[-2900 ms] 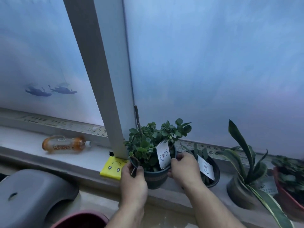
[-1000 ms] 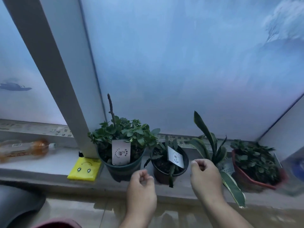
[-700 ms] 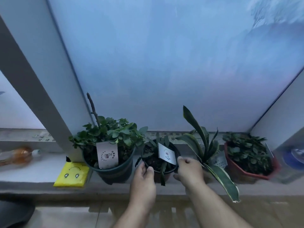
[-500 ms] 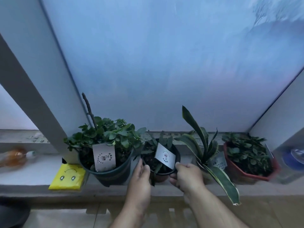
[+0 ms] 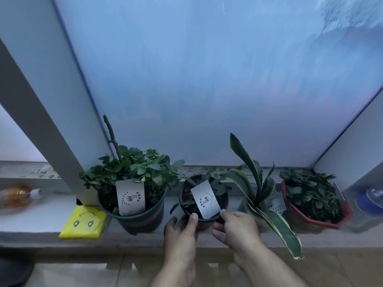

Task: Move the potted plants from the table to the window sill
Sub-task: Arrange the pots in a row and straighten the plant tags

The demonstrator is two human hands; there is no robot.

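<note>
Both hands point(image 5: 182, 235) hide small pot point(image 5: 204, 223) base.

4 potted plants stand in a row on the window sill point(image 5: 51, 222). The left hand point(image 5: 181, 235) and right hand point(image 5: 234, 228) grip the small dark pot point(image 5: 204, 200) from either side; it sits between the large leafy pot point(image 5: 134, 216) and the striped-leaf plant point(image 5: 259, 189). A yellow packet point(image 5: 83, 222) lies left.

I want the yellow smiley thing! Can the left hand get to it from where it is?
Probably yes. The left hand would first have to let go of the small pot. The yellow packet lies at the sill's front edge, with only the big green pot beside the way.
</note>
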